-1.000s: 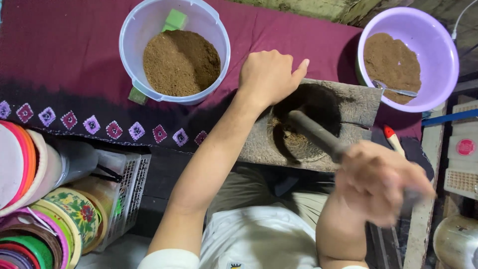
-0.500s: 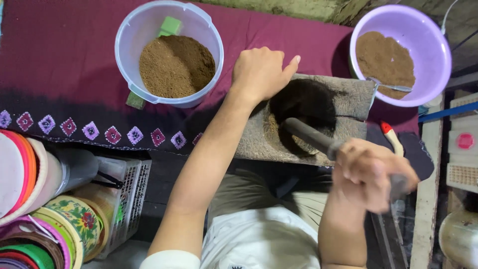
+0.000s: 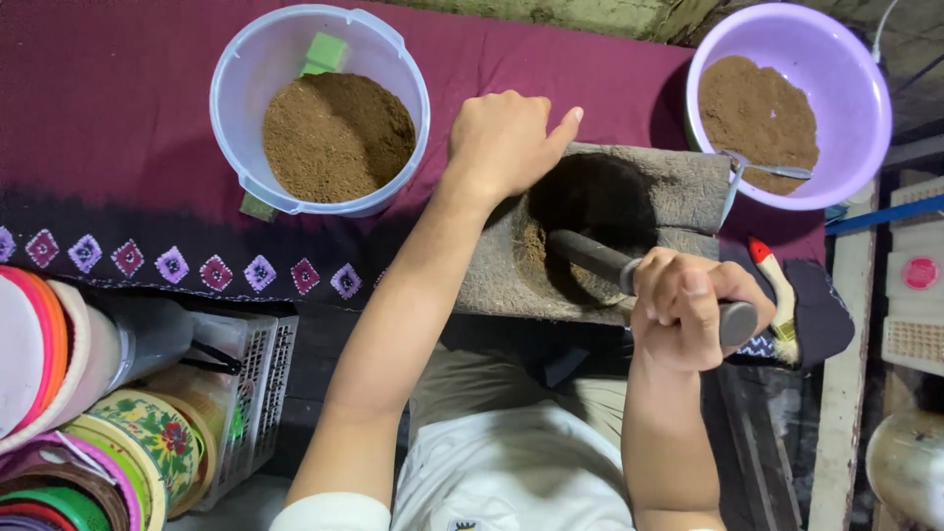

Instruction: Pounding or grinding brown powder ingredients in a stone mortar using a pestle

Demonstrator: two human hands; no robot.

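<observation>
A grey stone mortar block (image 3: 678, 187) lies on a maroon cloth (image 3: 118, 108), with brown powder in its dark hollow. My right hand (image 3: 688, 307) grips a dark metal pestle (image 3: 590, 256) whose tip rests in the hollow. My left hand (image 3: 503, 138) is pressed, fingers curled, on the block's far left corner, steadying it.
A clear bucket (image 3: 228, 118) of brown powder with a green scoop stands at the back left. A purple bowl (image 3: 865, 108) of powder with a spoon (image 3: 777, 169) is at the back right. A red-tipped brush (image 3: 777, 290) lies right of the block. Stacked coloured rings (image 3: 59, 393) and a white basket (image 3: 258, 379) sit lower left.
My right hand has pulled the pestle lower and nearer to the block, and is now sharp instead of blurred. My left hand stays on the block.
</observation>
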